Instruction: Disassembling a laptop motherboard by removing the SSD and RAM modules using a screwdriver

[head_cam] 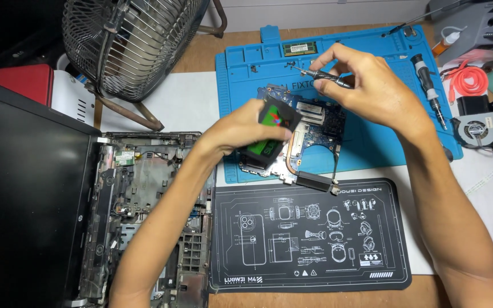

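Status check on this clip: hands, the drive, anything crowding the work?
Left hand grips black drive over motherboard. Right hand pinches small screwdriver. Both above blue mat; desk fan stands clear.

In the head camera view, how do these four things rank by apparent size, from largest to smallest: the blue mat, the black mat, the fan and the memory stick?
1. Blue mat, though hands cover part of it.
2. Black mat, close to the blue one in apparent size, so their order is unsure.
3. Fan, cut off by the frame edge.
4. Memory stick, clearly the smallest.
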